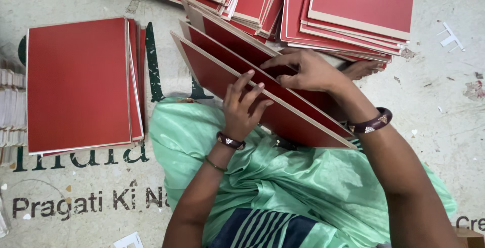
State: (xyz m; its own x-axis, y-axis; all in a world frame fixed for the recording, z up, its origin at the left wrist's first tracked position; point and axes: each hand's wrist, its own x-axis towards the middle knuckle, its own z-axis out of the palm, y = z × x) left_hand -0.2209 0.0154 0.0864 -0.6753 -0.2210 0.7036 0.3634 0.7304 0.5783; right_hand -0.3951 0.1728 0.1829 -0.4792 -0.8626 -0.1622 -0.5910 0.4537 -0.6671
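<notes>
Three red laminated boards (222, 71) with pale raw edges stand tilted on edge against my lap, which is covered in light green cloth (283, 177). My left hand (242, 107) rests on the top edge of the nearest board, fingers spread over it. My right hand (305, 71) grips the top edge of a board behind it, fingers curled over the edge. Both wrists wear dark bangles.
A neat stack of red boards (78, 83) lies flat on the floor at left. Several loose piles of the same boards (353, 10) spread across the top. The floor is a pale printed sheet (76, 202) with small white scraps (449, 38) at right.
</notes>
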